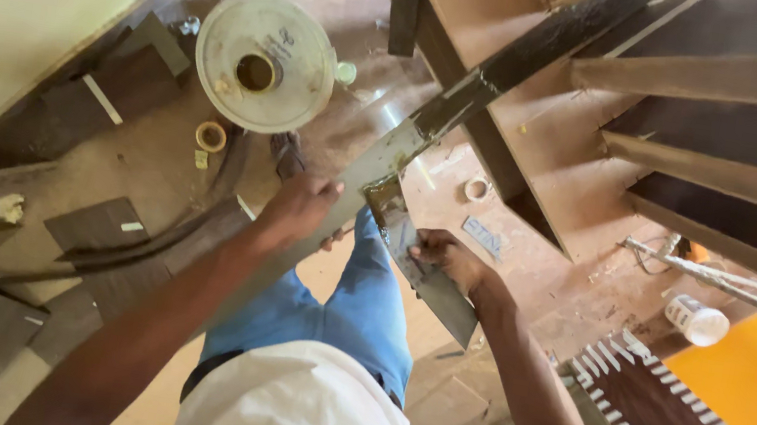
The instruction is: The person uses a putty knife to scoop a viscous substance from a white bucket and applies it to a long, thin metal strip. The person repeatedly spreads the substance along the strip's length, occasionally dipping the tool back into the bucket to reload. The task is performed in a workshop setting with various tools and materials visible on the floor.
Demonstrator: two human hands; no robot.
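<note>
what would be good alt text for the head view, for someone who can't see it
Seen from above, a person's left hand steadies a long, glue-smeared strip while the right hand holds a grey laminate offcut against it. A round white container lid and tape rolls lie on the dusty floor.

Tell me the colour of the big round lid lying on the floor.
The round lid is off-white, with a dark hole at its middle; the head view shows it.

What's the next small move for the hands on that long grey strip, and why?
Probably press the short grey laminate piece in the right hand flush against the long grey laminate strip that the left hand steadies: their ends meet at an angle, not yet aligned.
</note>
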